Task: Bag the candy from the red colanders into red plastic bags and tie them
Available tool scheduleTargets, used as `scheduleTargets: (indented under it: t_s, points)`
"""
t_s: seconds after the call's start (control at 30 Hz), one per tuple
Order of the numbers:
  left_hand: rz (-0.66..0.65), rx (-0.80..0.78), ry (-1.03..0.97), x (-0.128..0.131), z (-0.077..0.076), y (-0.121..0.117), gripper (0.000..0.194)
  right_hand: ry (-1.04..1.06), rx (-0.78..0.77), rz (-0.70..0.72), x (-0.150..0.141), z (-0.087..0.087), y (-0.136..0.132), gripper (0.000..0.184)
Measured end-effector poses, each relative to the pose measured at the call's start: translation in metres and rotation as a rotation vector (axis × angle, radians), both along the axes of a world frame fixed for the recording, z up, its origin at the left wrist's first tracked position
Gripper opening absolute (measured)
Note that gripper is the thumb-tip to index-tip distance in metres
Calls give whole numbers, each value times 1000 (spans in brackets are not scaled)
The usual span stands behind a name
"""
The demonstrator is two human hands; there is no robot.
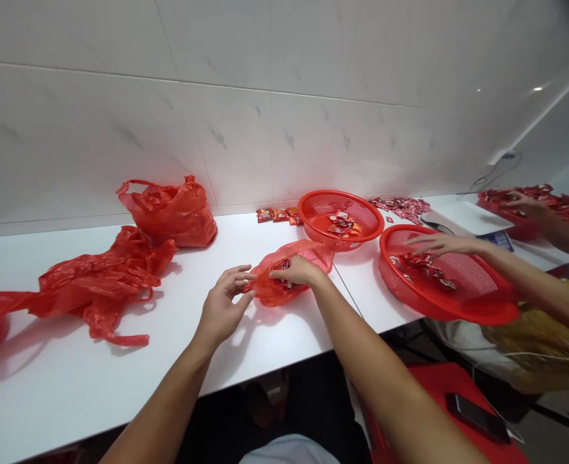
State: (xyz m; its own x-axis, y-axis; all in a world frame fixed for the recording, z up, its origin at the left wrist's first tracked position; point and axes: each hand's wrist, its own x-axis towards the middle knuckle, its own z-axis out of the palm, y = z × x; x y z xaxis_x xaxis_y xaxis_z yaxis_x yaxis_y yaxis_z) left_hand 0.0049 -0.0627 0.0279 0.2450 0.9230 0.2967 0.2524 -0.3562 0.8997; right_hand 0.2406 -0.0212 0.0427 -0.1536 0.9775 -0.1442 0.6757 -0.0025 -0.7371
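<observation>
A thin red plastic bag (313,254) lies on the white table in front of me, its mouth towards my left. My left hand (223,306) is at the bag's near-left edge, with thumb and fingers curved around a bit of the film. Inside the bag's mouth is my right hand (299,270), its fingers bent around small wrapped packets (283,265); the fingertips are partly hidden. Just behind the bag stands a round red basket (339,200) with some small packets (346,225) in it.
Red plastic bags (100,270) lie crumpled at left, beside a fuller tied bag (178,212). Packets (278,215) line the wall. At right, a co-worker's hand (441,245) reaches over another red basket (487,303). A phone (477,417) rests on a red stool (439,380).
</observation>
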Motion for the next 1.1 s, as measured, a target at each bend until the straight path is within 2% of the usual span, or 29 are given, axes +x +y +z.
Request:
scheduleTargets:
  t_s: [0.07, 0.1, 0.17, 0.23, 0.27, 0.33, 0.37, 0.4, 0.47, 0.53, 0.6, 0.7, 0.77, 0.8, 0.87, 0.93, 1.0, 1.03, 1.1]
  points:
    - [29, -37, -63, -6, 9, 3, 28, -82, 39, -28, 3, 15, -11, 67]
    - [49, -42, -86, -7, 14, 5, 30, -124, 87, -40, 5, 23, -16, 69]
    - [77, -37, -123, -9, 23, 8, 31, -205, 217, -105, 11, 37, -24, 54]
    - [92, -33, -152, -9, 30, 10, 31, -301, 353, -289, 20, 45, -25, 52]
    - [98, -36, -162, -9, 33, 10, 30, -358, 402, -408, 26, 47, -23, 62]
    - [116, -53, -175, -10, 38, 11, 31, -458, 399, -588, 41, 46, -16, 91]
    - [122, -65, -179, -11, 41, 12, 32, -494, 339, -623, 50, 45, -12, 95]
    - [126, -73, -183, -12, 44, 13, 33, -523, 256, -622, 61, 44, -9, 89]
    - [137, -68, -192, -16, 52, 18, 36, -571, 106, -553, 84, 45, -7, 54]
    - [164, -22, -196, -20, 64, 25, 36, -572, 35, -453, 108, 51, -10, 22]
    - [201, 41, -193, -24, 82, 34, 33, -399, 90, -356, 125, 62, -17, 23]
    - [253, 119, -155, -22, 116, 43, 24, 206, 351, -190, 125, 76, -25, 27]
    - [258, 170, -97, -14, 136, 45, 20, 596, 471, -77, 106, 79, -26, 28]
    - [238, 193, -60, -9, 145, 44, 19, 732, 478, -34, 93, 79, -26, 28]
    - [144, 222, 20, 6, 158, 39, 18, 872, 414, 37, 62, 77, -24, 30]
    - [10, 217, 107, 24, 166, 31, 17, 833, 310, 140, 31, 77, -24, 43]
    - [-93, 197, 171, 41, 172, 22, 17, 666, 262, 254, 7, 81, -26, 55]
    - [-131, 188, 195, 47, 174, 18, 16, 578, 270, 288, -2, 85, -28, 53]
    - [-177, 193, 232, 52, 178, 15, 14, 468, 278, 291, -13, 93, -29, 32]
